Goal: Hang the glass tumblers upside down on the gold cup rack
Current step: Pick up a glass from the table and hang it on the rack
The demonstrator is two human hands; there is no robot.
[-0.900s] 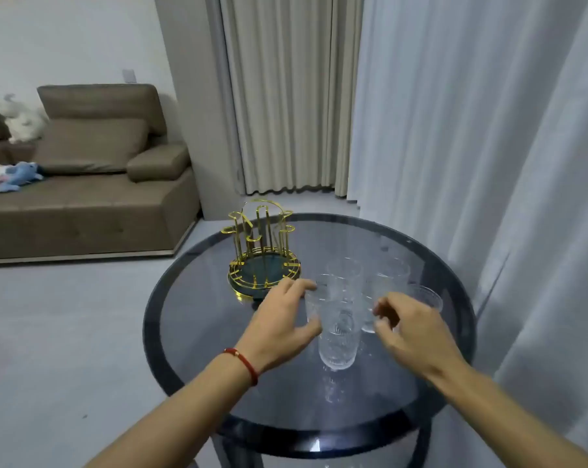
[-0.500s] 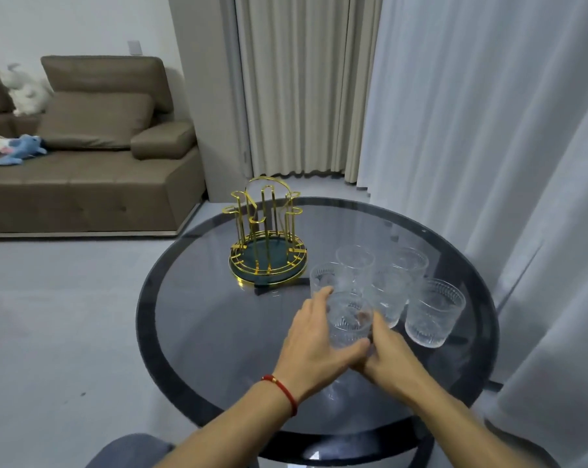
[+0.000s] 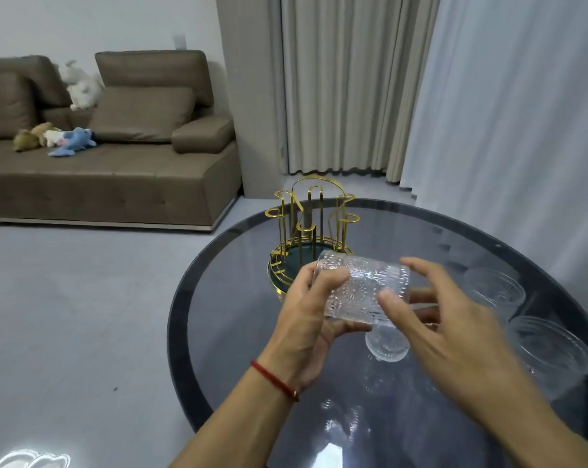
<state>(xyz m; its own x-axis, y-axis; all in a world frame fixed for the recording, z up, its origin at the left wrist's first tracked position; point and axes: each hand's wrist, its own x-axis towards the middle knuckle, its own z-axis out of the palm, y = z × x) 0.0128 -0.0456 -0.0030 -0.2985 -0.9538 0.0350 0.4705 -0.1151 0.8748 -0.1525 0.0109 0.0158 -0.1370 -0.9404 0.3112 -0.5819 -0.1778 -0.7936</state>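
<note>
A patterned glass tumbler (image 3: 362, 287) lies on its side in the air above the table, held between both hands. My left hand (image 3: 308, 319) grips its left end from below. My right hand (image 3: 434, 319) holds its right end, thumb on the front and fingers behind. The gold cup rack (image 3: 311, 231) stands empty just behind the held glass, on a dark green round base. More tumblers stand upright on the table: one (image 3: 387, 344) below my hands, two (image 3: 493, 288) (image 3: 552, 352) at the right.
The round dark glass table (image 3: 238, 298) has a black rim; its left edge drops to the grey floor. White curtains (image 3: 509, 113) hang close behind on the right. A brown sofa (image 3: 117, 163) with soft toys stands far left.
Both hands closed on one tumbler, lifted it off the table and tipped it onto its side in front of the rack. The camera moved closer and right.
</note>
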